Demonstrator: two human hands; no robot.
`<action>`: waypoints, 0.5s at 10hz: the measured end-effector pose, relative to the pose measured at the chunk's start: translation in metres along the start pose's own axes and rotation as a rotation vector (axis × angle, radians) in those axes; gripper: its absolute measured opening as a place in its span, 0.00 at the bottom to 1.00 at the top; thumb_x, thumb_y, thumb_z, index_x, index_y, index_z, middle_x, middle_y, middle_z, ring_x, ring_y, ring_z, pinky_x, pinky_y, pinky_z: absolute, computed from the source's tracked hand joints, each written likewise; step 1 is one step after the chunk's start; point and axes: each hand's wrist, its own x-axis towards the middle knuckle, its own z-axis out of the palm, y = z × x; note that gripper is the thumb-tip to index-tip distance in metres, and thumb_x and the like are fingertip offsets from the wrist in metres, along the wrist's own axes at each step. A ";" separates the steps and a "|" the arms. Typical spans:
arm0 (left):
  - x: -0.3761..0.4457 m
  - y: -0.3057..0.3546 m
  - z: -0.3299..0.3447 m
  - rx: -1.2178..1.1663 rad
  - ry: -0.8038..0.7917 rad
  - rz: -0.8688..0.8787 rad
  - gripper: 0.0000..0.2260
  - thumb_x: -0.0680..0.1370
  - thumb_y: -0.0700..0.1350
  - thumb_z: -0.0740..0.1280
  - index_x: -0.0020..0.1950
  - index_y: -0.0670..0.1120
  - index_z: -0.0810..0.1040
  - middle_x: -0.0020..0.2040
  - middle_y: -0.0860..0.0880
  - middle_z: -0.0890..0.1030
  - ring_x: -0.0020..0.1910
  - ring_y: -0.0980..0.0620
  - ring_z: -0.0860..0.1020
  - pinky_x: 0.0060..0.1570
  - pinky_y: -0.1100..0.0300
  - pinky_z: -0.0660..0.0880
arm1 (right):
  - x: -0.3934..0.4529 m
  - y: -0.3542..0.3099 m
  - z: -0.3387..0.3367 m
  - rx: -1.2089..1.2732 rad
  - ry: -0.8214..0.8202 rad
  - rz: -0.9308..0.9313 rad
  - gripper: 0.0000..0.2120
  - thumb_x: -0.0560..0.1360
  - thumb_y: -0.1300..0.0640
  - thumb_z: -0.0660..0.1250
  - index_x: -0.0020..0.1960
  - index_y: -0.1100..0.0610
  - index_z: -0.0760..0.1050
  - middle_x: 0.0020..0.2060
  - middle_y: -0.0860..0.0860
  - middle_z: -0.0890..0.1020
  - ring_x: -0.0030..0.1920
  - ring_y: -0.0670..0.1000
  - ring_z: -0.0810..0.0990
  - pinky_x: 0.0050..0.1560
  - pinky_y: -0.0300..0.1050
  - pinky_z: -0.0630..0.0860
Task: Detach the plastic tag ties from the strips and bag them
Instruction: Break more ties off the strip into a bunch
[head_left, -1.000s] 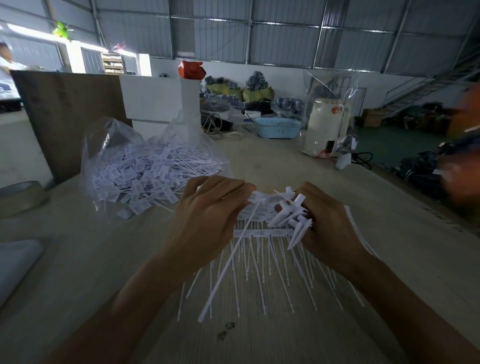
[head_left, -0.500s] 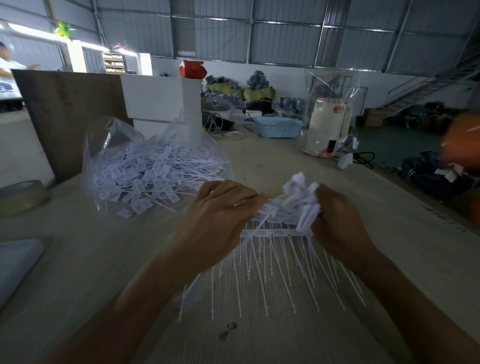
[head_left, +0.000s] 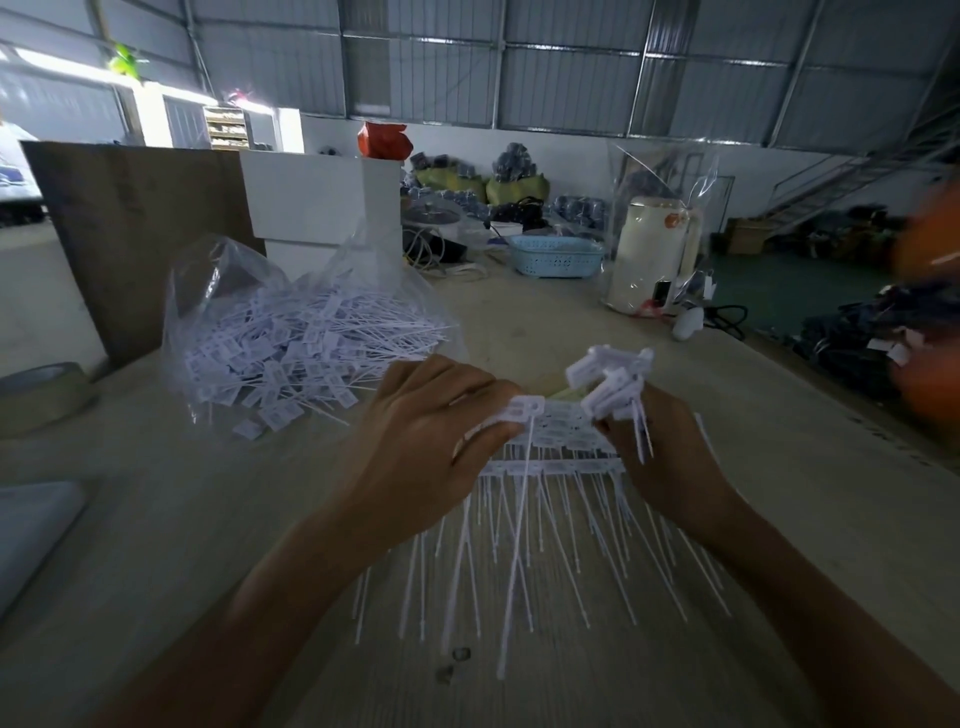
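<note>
A white strip of plastic tag ties (head_left: 550, 467) hangs between my hands above the table, its thin tails fanning down toward me. My left hand (head_left: 421, 441) grips the strip's left end, and one tie head (head_left: 527, 408) sticks out past its fingertips. My right hand (head_left: 670, 462) holds the right end and clutches a bunch of detached tie heads (head_left: 610, 382) that point up. A clear plastic bag (head_left: 291, 332) heaped with loose white ties lies open on the table to the left, beyond my left hand.
A tape roll (head_left: 44, 395) sits at the far left edge. White boxes (head_left: 322, 202) and a brown board (head_left: 135, 228) stand behind the bag. A blue basket (head_left: 556, 254) and a bagged cream kettle (head_left: 654, 249) are at the back. An orange blur (head_left: 930, 249) shows at right.
My right hand has turned the bunch of detached ties upward and lifted it slightly. My left hand shifted a little right along the strip.
</note>
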 end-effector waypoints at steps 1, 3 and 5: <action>0.000 0.001 -0.001 -0.018 -0.006 -0.008 0.13 0.80 0.50 0.67 0.56 0.42 0.84 0.50 0.47 0.83 0.49 0.44 0.80 0.48 0.45 0.75 | 0.001 -0.009 0.008 0.215 -0.074 0.045 0.11 0.78 0.77 0.57 0.58 0.77 0.72 0.48 0.60 0.77 0.41 0.36 0.78 0.51 0.30 0.74; 0.000 0.001 0.001 0.010 0.007 -0.001 0.12 0.78 0.50 0.70 0.55 0.43 0.84 0.47 0.47 0.80 0.46 0.46 0.77 0.45 0.48 0.72 | -0.014 -0.029 0.004 0.395 -0.116 0.109 0.19 0.80 0.71 0.59 0.39 0.50 0.73 0.27 0.37 0.79 0.33 0.29 0.76 0.37 0.21 0.70; -0.002 0.003 0.010 -0.003 0.035 0.004 0.12 0.78 0.49 0.71 0.55 0.43 0.83 0.47 0.47 0.79 0.45 0.45 0.76 0.44 0.48 0.70 | -0.012 -0.033 0.015 0.558 -0.145 0.163 0.14 0.80 0.64 0.64 0.45 0.45 0.77 0.33 0.33 0.81 0.39 0.31 0.79 0.41 0.26 0.73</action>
